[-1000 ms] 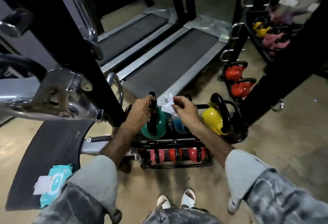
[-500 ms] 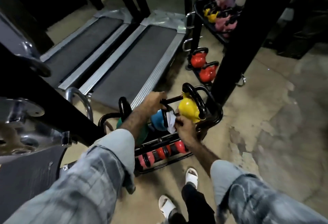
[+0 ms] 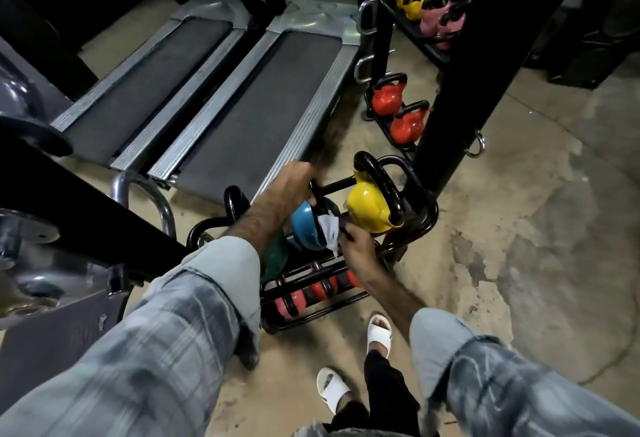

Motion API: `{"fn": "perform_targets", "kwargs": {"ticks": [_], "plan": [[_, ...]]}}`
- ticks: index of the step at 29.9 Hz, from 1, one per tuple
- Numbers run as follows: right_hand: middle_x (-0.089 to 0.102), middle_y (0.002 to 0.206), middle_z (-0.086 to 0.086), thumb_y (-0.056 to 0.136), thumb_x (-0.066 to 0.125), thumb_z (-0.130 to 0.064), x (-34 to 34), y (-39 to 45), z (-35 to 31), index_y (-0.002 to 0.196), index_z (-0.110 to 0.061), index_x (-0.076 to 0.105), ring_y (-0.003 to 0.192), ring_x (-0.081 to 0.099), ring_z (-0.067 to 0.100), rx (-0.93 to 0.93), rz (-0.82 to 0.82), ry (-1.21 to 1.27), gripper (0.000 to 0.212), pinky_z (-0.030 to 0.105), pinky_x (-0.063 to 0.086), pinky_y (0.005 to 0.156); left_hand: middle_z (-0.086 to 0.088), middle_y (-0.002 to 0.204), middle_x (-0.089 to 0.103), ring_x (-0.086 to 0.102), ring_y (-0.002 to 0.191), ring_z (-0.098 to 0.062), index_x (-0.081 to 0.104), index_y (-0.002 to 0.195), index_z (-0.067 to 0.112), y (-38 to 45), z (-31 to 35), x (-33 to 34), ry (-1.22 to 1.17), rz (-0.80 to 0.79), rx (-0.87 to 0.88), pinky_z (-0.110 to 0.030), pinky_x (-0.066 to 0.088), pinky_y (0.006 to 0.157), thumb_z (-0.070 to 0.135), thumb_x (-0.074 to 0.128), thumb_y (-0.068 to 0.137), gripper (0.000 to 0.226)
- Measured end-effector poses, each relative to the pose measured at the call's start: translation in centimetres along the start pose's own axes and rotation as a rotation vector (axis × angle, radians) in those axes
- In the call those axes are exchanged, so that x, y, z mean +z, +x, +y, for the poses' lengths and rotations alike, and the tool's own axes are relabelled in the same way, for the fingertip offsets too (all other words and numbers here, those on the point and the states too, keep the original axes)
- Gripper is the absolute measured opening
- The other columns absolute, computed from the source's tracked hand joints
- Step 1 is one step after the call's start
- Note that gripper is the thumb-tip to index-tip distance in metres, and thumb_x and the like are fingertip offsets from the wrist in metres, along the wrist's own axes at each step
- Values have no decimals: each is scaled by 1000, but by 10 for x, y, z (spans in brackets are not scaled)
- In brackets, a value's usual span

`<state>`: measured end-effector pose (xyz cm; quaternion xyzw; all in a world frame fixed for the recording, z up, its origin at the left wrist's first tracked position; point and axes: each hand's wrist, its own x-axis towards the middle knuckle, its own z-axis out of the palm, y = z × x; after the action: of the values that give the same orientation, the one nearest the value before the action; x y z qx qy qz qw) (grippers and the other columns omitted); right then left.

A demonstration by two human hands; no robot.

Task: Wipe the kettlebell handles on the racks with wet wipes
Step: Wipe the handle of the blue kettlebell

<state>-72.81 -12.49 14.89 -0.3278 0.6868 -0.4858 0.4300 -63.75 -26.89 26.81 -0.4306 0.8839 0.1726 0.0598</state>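
Two hands: left hand [image 3: 294, 182] grips blue kettlebell [image 3: 306, 230] handle; right hand [image 3: 356, 242] pinches white wet wipe [image 3: 329, 228].
Hidden: green kettlebell [image 3: 277, 256] mostly behind left sleeve.
Floor: stained concrete.

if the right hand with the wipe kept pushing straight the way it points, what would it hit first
Most likely the black handle of the blue kettlebell: the right hand points up and left with the wet wipe already against it. The left hand grips that handle's top. Depth is hard to judge from one view.

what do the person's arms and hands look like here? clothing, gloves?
Both arms wear a faded grey-blue plaid shirt, left sleeve and right sleeve rolled to mid-forearm. Left hand and right hand are bare: no gloves; no watch or rings visible.
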Motion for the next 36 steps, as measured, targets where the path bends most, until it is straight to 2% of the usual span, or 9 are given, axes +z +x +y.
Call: {"fn": "perform_targets", "kwargs": {"ticks": [4,9,12,17,21,23,27,33,36], "plan": [[73,86,-10,92,62,-22,-1,-5,5,90,-31,72,81,66,5,13,-27,82,14,28,52,72,-3,91,73,65,89,-21,74,93,17,1,-3,-3,-42,-6,-6,-29,51,80,10,85,61,35],[67,101,11,101,47,-30,-3,20,-30,109,0,65,93,59,19,157,-124,42,37,29,46,78,0,89,74,68,85,-18,76,90,19,2,-2,-3,-64,61,13,-25,51,79,4,77,68,27],[67,110,11,100,46,-37,-5,27,-29,119,-3,64,104,61,24,220,-194,17,43,35,49,90,0,91,75,68,87,-18,76,92,18,1,-1,-4,-53,60,24,-25,51,81,2,76,68,29],[71,95,-13,84,74,-23,-5,-6,11,111,-13,72,97,66,8,63,34,119,28,17,48,82,0,93,75,66,91,-19,76,93,18,0,-1,-3,-46,44,3,-29,52,85,6,82,63,32],[69,101,-11,86,71,-26,6,-18,-8,116,-11,70,94,63,4,8,144,120,33,1,44,70,-2,93,74,66,92,-21,75,92,16,-2,-3,0,-75,85,11,-30,51,84,3,77,65,30],[69,105,0,94,60,-35,14,-2,-23,119,-12,68,94,61,13,32,82,59,35,7,46,65,-2,92,74,66,91,-21,75,91,16,-4,-3,1,-86,101,3,-29,51,83,1,74,66,30],[67,112,14,89,44,-63,15,28,-27,118,-10,68,105,61,29,213,-37,-43,64,38,50,94,-2,93,75,66,92,-22,77,92,18,-3,-1,0,-57,66,5,-31,52,85,3,76,64,32],[70,102,-11,85,73,-25,-2,-26,-1,113,-14,72,92,63,-10,-2,84,63,30,8,46,80,-2,89,74,67,89,-23,76,88,20,-2,-4,1,-65,65,-14,-33,54,82,5,81,58,33],[71,97,-11,82,74,-10,3,-28,-1,104,-11,75,89,63,-10,-210,201,36,22,11,47,81,0,89,74,67,90,-20,76,90,19,-2,-6,3,-78,58,-1,-32,54,83,8,83,59,33]]}}
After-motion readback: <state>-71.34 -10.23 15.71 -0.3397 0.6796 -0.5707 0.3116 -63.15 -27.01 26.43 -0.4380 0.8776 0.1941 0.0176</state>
